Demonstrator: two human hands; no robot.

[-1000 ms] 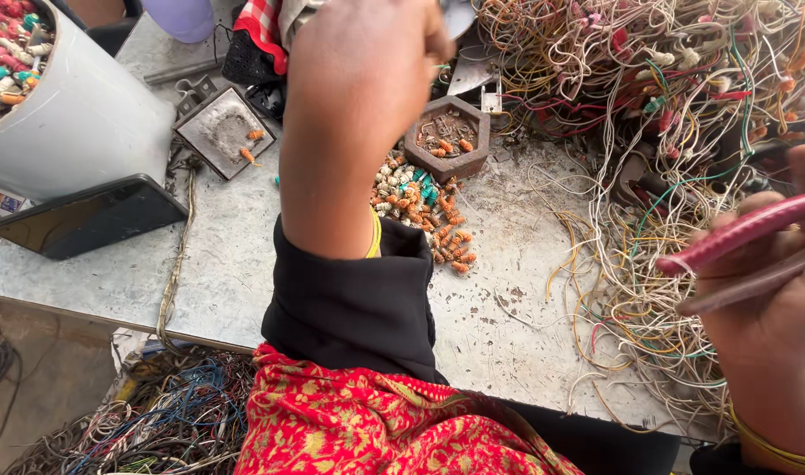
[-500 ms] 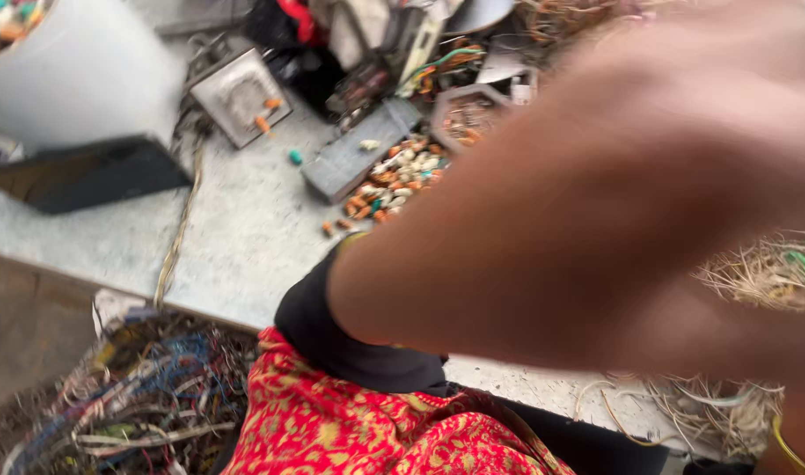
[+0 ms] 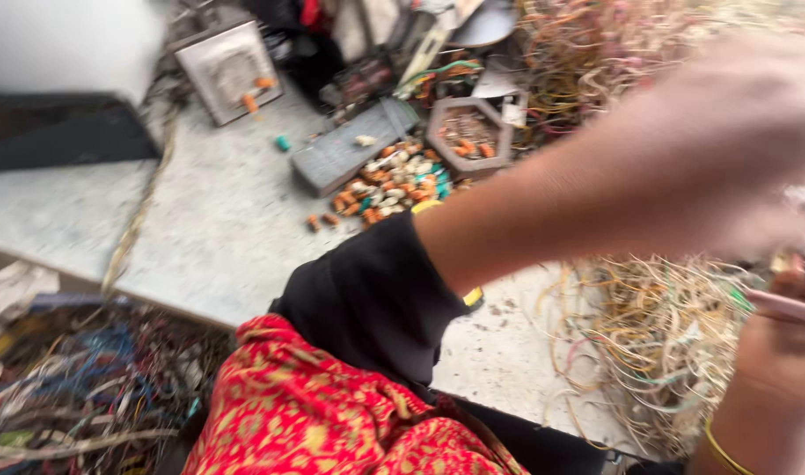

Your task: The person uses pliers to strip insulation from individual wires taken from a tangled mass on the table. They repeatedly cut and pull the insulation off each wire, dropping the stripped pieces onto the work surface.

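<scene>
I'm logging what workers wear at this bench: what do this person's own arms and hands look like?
Both hands are bare, no gloves. The left arm has a black sleeve pushed up the forearm, with a yellow bangle at its edge. The right hand shows thin gold-coloured bangles at the wrist. Red fabric with a gold pattern lies below.

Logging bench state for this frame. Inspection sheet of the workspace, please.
Surface: grey worktop, dusty, scuffed.
Job's things: tangled wire heap at right; pink-handled tool in right hand.
Clutter: small orange and white caps, hexagonal dish, grey slab, square tray, dark flat device.
Grippers: left hand raised over the heap, blurred; right hand closed on the tool.
Cables: loose wire pile below the bench edge.
Surroundings: pale bucket.
</scene>
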